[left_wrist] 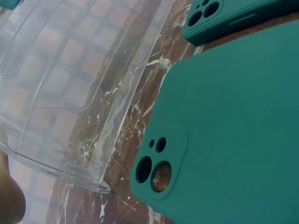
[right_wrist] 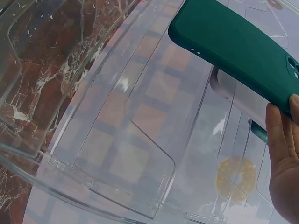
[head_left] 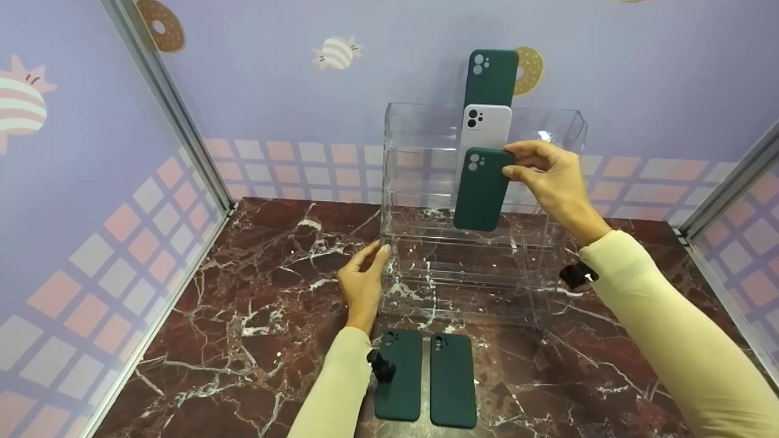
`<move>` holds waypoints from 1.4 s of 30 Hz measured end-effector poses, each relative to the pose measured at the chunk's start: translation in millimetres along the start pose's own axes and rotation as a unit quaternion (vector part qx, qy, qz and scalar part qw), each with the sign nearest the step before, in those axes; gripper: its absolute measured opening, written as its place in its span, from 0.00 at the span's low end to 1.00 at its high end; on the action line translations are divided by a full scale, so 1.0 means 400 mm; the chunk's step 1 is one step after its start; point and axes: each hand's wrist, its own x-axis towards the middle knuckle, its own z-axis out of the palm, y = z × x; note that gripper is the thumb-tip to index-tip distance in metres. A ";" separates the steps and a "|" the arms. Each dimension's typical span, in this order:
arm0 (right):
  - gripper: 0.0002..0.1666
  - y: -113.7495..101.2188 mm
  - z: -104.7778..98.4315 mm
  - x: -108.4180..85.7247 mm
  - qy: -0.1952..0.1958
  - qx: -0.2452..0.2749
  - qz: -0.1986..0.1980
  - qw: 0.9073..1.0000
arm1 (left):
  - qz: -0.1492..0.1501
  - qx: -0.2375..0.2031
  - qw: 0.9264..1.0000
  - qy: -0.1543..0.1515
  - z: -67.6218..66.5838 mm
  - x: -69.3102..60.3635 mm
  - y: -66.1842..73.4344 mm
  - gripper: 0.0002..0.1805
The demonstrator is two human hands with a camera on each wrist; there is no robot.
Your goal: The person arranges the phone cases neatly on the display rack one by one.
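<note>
Fingers and thumb of the right hand (head_left: 551,185) pinch a green phone case (head_left: 481,198) by its upper corner, in front of the clear rack (head_left: 420,150); whether its lower end touches is unclear. Behind it, a white case (head_left: 487,125) and another green case (head_left: 494,85) stand in higher tiers. The left hand (head_left: 363,277) grips the rack's left edge. Two dark green cases (head_left: 453,380) lie side by side on the bench (head_left: 304,274).

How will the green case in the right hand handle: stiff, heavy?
The green case is probably light: the right hand pinches it near one corner. Likely fairly stiff: its long edges look straight, with no visible sag.
</note>
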 end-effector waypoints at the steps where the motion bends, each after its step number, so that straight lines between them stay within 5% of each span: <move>1: 0.19 0.002 0.000 0.001 -0.001 -0.002 0.001 1.000 | -0.001 0.001 1.000 0.000 0.000 0.000 0.000 0.13; 25: 0.20 0.028 0.018 0.002 -0.027 -0.061 0.034 0.997 | 0.002 -0.001 1.000 -0.005 -0.003 -0.001 -0.004 0.16; 42: 0.21 0.044 0.021 0.004 -0.029 -0.032 0.034 0.998 | 0.000 0.007 1.000 -0.010 -0.006 -0.003 0.003 0.13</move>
